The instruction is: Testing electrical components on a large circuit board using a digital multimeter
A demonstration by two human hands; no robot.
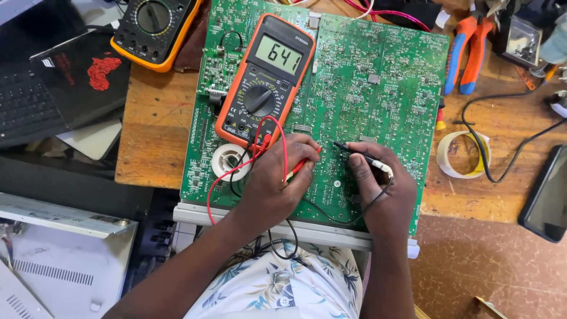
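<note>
Centrally, green circuit board [378,88], densely soldered, flat

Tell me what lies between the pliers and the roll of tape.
In the head view, only bare wooden table lies between the blue-and-orange pliers and the tape roll, crossed by a black cable.

A person seen from above, from their own head. Both forearms are bare, with no sleeves reaching the wrists, and no watch, ring or glove shows on the left hand [274,183] or the right hand [381,189]. The fingernails are short and plain. Below the arms lies a light, whitish garment [289,286] printed with blue-grey and tan leaf and flower shapes, with one small white button.
</note>
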